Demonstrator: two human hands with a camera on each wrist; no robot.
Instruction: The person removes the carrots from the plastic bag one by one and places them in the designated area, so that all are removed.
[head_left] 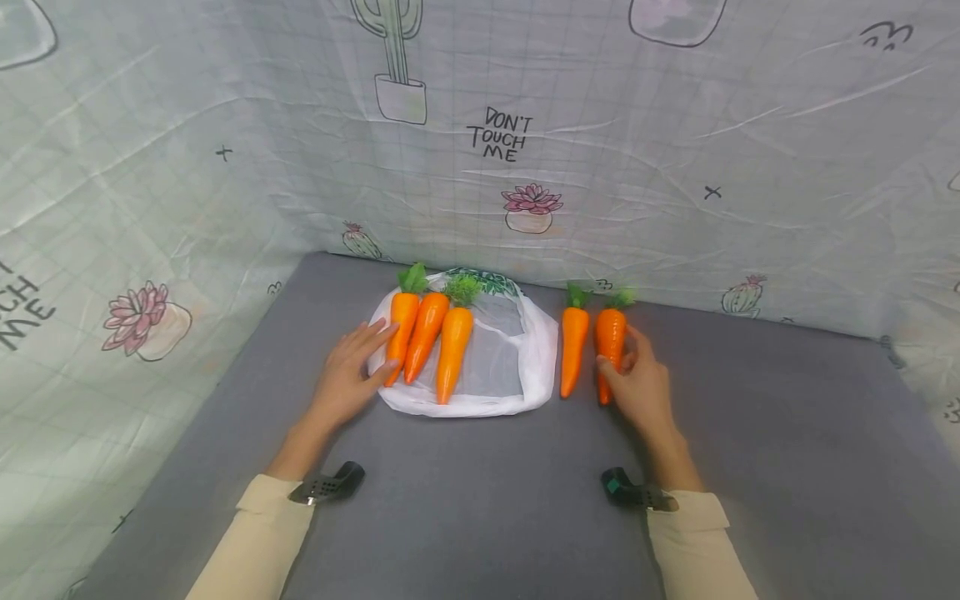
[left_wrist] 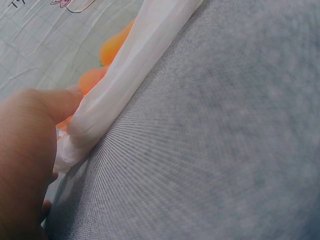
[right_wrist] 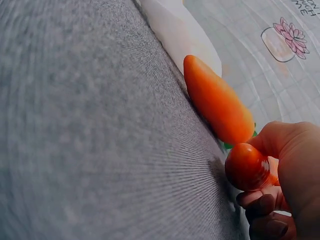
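Observation:
On the left, three orange carrots with green tops lie on a white mesh produce bag (head_left: 537,350) spread flat. My left hand (head_left: 351,373) is at the bag's left edge, its fairly straight fingers and thumb touching the leftmost carrot (head_left: 402,321). Beside that one are a middle carrot (head_left: 426,333) and a paler carrot (head_left: 453,350). My right hand (head_left: 642,382) grips a ridged, glossy carrot (head_left: 611,333) between thumb and fingers, its tip toward me. A smooth carrot (head_left: 573,346) lies between the bag and this hand. In the right wrist view, the gripped carrot's tip (right_wrist: 244,167) pokes out from the fingers.
All this lies on a grey cloth-covered tabletop (head_left: 480,500). Behind and at the left hangs a pale curtain (head_left: 615,167) printed with cacti and words, close to the table's back edge. Each wrist wears a dark strapped camera (head_left: 330,485).

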